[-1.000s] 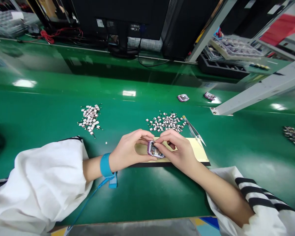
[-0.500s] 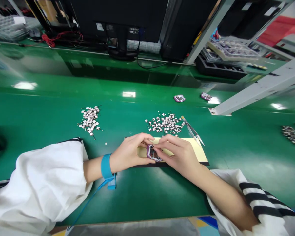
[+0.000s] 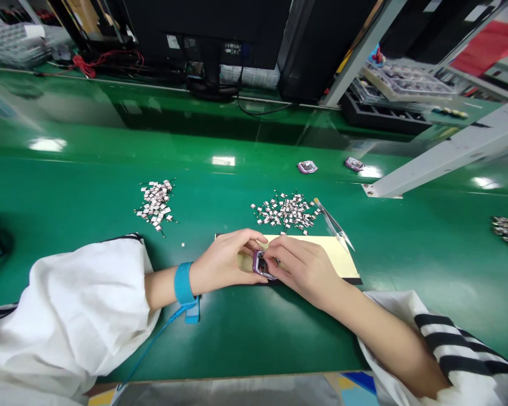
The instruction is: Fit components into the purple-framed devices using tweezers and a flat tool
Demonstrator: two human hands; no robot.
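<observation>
A small purple-framed electronic device (image 3: 261,265) with exposed circuitry sits low over a pale yellow pad (image 3: 338,259), pinched between both hands. My left hand (image 3: 224,259) grips its left side with the fingers curled round. My right hand (image 3: 305,269) presses in from the right and covers part of the device. Steel tweezers (image 3: 332,223) lie on the green bench top just beyond the pad. Two heaps of tiny white-and-dark components (image 3: 155,204) (image 3: 285,211) lie farther forward, the second close above my right hand.
Two more purple-framed devices (image 3: 307,167) (image 3: 354,164) lie beyond the heaps. A blue wrist strap (image 3: 183,285) with a cord circles my left wrist. A white metal beam (image 3: 444,158) crosses the upper right, near a parts tray (image 3: 406,82). A monitor (image 3: 207,34) stands behind.
My right hand has flattened and shifted over the device, hiding more of it. The device has turned slightly between my fingers, and the view has tilted a little.
</observation>
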